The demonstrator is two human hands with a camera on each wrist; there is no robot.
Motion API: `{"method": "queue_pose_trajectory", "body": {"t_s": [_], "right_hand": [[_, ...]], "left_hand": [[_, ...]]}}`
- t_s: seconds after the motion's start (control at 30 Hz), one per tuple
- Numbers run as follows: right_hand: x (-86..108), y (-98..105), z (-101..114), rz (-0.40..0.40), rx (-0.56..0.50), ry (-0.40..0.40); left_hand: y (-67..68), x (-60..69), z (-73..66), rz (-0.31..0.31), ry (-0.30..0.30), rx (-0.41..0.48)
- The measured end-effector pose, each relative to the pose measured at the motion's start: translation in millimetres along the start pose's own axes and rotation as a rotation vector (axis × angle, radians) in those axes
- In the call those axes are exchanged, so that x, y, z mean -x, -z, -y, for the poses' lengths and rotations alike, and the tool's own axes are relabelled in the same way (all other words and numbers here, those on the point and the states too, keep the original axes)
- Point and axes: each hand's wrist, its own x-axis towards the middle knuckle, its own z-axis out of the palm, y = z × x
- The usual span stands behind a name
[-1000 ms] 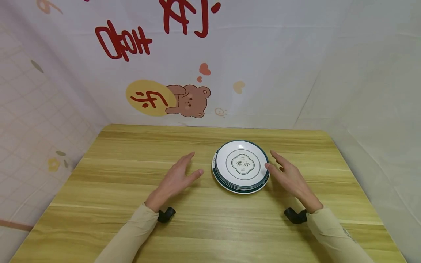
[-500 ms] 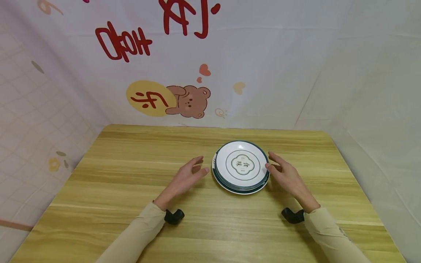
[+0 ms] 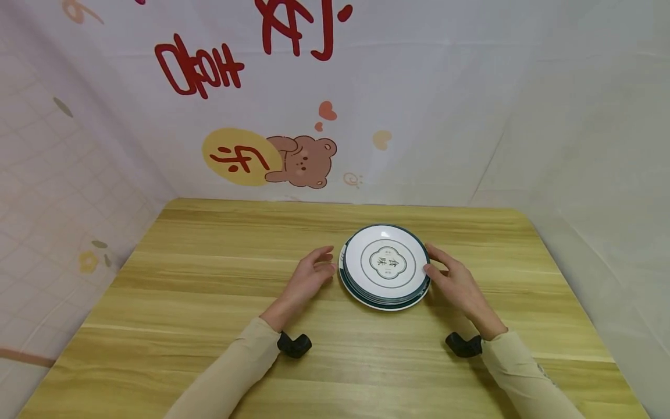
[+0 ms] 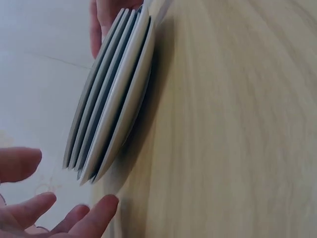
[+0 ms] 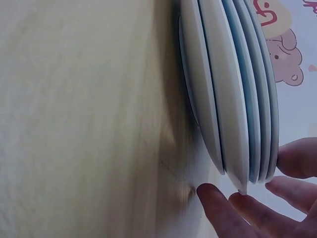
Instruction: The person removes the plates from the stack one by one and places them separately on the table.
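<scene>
A stack of several white plates with dark green rims [image 3: 386, 261] stands on the table; the top one bears a printed emblem. Side-on, the stacked edges [image 4: 111, 94] show in the left wrist view. My left hand [image 3: 307, 276] is just left of the stack, thumb and fingers parted and a small gap short of the rims. On the other side, my right hand [image 3: 460, 285] touches the stack. Its thumb [image 5: 299, 157] meets the top plate's edge, while fingertips lie against the rims lower down, loosely bent.
The wood-grain table [image 3: 356, 361] extends around the stack. Behind it hangs a white cloth [image 3: 434, 105] with a printed bear and red characters. Black wrist mounts [image 3: 295, 345] jut from both sleeves.
My left hand has moved right and slightly forward, closing most of the gap to the plates. My right hand has drawn slightly closer against the rim. The stack has stayed put.
</scene>
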Motion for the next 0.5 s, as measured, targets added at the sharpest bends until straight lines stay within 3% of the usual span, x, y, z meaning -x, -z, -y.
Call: {"method": "queue_pose_trajectory", "body": {"t_s": [0.3,0.5], "right_hand": [[-0.2,-2.5,0.0,-0.026,-0.015,0.013],[-0.5,-2.0,2.4,-0.031,-0.019,0.007]], "left_hand": [[-14.9,-5.2,7.7,-0.011,0.004,0.155],[-19.8,-5.4,8.8,-0.005,0.022,0.175]]}}
